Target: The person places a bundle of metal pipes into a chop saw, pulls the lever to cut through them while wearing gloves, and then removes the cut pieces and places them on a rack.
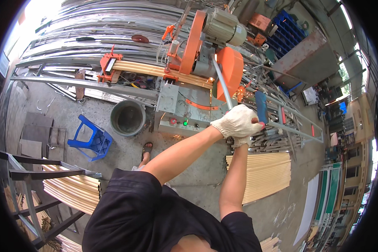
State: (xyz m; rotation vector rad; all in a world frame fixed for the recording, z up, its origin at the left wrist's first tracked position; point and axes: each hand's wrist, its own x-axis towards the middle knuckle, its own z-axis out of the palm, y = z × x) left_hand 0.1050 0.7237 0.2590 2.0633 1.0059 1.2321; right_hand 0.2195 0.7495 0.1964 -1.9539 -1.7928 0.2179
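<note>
My left hand (235, 119), in a white knitted glove, is closed around the lower end of the grey metal lever (223, 82) of a cut-off saw. Just beneath it my right hand (242, 140), gloved too, is bunched at the same lever end; the left hand covers most of its fingers. The saw has an orange blade guard (231, 71), an orange belt cover (193, 42) and a grey motor (224, 27). Several cream-gold tubes (143, 68) lie side by side in the orange clamp (109, 65) and run to the blade, where sparks fly.
A blue plastic stool (92, 138) and a dark bucket (128, 118) stand left of the saw base (164, 103). Cut tubes (266, 176) are stacked at the right, more tubes (73, 187) on a metal rack (27, 174). Long metal bars (80, 27) fill the back.
</note>
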